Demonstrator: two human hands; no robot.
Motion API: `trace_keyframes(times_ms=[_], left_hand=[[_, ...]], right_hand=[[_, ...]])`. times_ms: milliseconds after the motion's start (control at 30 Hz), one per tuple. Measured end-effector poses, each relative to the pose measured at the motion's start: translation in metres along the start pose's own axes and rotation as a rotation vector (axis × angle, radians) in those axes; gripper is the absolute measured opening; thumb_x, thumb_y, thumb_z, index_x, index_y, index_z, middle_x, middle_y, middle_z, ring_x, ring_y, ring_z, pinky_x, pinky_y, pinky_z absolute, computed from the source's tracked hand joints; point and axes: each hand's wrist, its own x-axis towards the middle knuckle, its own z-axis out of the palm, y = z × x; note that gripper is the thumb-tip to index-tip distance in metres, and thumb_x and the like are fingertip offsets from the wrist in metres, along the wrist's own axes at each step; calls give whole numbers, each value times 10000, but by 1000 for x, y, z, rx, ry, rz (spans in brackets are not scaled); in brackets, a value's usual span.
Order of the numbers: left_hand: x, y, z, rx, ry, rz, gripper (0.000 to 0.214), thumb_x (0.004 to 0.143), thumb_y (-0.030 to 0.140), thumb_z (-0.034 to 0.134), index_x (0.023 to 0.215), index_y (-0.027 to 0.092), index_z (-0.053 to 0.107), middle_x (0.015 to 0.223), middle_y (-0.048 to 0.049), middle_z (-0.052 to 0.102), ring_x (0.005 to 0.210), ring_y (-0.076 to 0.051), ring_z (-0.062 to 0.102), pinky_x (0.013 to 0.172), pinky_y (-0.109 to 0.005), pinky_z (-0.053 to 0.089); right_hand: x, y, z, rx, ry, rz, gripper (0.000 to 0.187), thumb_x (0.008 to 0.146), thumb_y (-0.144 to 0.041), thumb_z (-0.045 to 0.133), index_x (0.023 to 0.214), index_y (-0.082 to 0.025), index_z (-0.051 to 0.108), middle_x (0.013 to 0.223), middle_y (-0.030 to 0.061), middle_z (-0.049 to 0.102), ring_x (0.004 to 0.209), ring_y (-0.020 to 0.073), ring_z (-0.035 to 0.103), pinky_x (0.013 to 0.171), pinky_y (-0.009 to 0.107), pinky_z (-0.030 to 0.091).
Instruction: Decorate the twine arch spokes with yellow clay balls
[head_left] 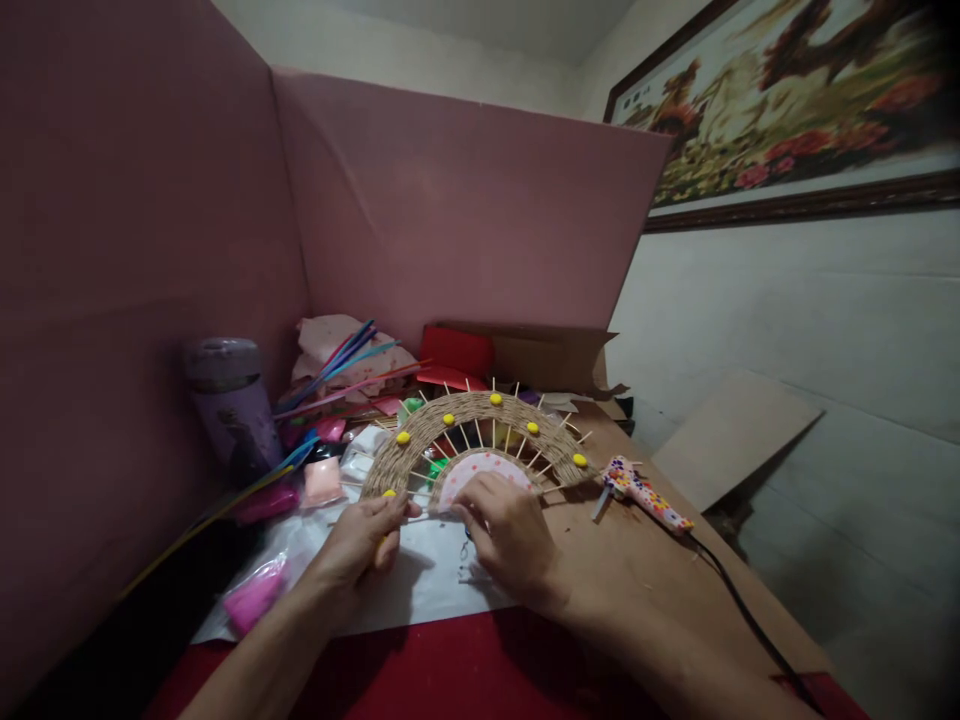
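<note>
A half-round woven fan [431, 420] of brown twine on thin sticks stands tilted up in the middle, dotted with several yellow spots. Its inner half-circle [480, 466] is pale pink with red dots. My left hand [367, 535] grips the fan's lower left end between thumb and fingers. Closed in a pinch, my right hand [514, 530] is at the bottom of the pink half-circle. Whatever its fingertips hold is hidden. Small dark and shiny bits [464, 555] show just below those fingertips; I cannot make out what they are.
A patterned glue gun [645, 492] with a black cord lies on brown cardboard [622, 570] at right. To the left stand a purple tumbler [234, 410], pipe cleaners [337, 355] and bagged pink clay [259, 597]. White paper [435, 590] is under the hands; pink panels [465, 210] rise behind.
</note>
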Motion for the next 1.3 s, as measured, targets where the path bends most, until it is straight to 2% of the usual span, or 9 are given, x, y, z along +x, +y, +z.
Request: trace_keyframes(times_ms=[200,267,367,500,700,900,1033,1167,1300], left_hand=[[-3,-4,17,51,-1,107,519,607,672,617,581,165,512,276,89,297,251,-29,178,308,-176,90],[-4,-5,21,-12,-30,155,445,621,580,664,605,157,526,306,90,322,275,-28,209,322,-171,121],[-6,-7,24,-193,-76,188,302,606,334,727,783,127,597,538,20,566,445,-64,465,421,-170,330],[-6,-9,21,-260,-163,160,369,604,220,754,926,103,615,853,-72,668,671,-112,594,582,-206,429],[-2,-14,21,-283,-195,151,397,649,369,759,886,86,614,687,-43,638,516,-74,525,487,-192,363],[0,-24,35,-308,-228,193,583,527,301,843,1000,121,554,762,-44,664,636,-133,617,586,-232,454],[1,-25,38,-249,-246,186,627,512,323,850,1003,90,536,789,-73,664,677,-153,642,631,-248,485],[0,-23,34,-140,-228,169,643,621,470,755,1072,97,490,812,-101,662,598,-177,650,507,-264,484],[1,-23,32,-52,-207,201,585,641,502,722,996,93,501,710,-87,666,499,-134,608,434,-211,413]], right_hand=[[-13,12,21,-60,70,-109,154,875,-195,499,762,-160,598,765,65,610,747,190,542,660,289,376],[-15,15,23,-37,71,-120,150,873,-195,504,764,-158,601,763,65,611,744,187,545,664,286,386],[-17,16,24,12,81,-103,152,882,-199,494,795,-158,612,780,70,616,757,187,553,679,291,401],[-18,17,23,71,115,-105,161,887,-197,487,781,-159,603,763,67,615,742,185,554,672,301,410],[-20,12,17,185,131,-219,107,883,-202,499,930,-172,590,848,71,634,819,201,567,731,339,452],[-21,3,20,117,106,-297,340,812,-284,587,1121,-156,527,1024,127,594,933,251,551,790,403,486],[-21,4,23,177,88,-270,209,851,-236,523,1053,-190,544,979,100,599,916,232,564,789,390,493],[-21,11,24,320,242,-110,176,880,-182,477,1054,-197,504,961,74,587,913,201,566,811,355,480],[-18,13,21,341,330,-17,217,892,-168,444,1094,-198,516,1021,89,569,990,209,542,860,366,449]])
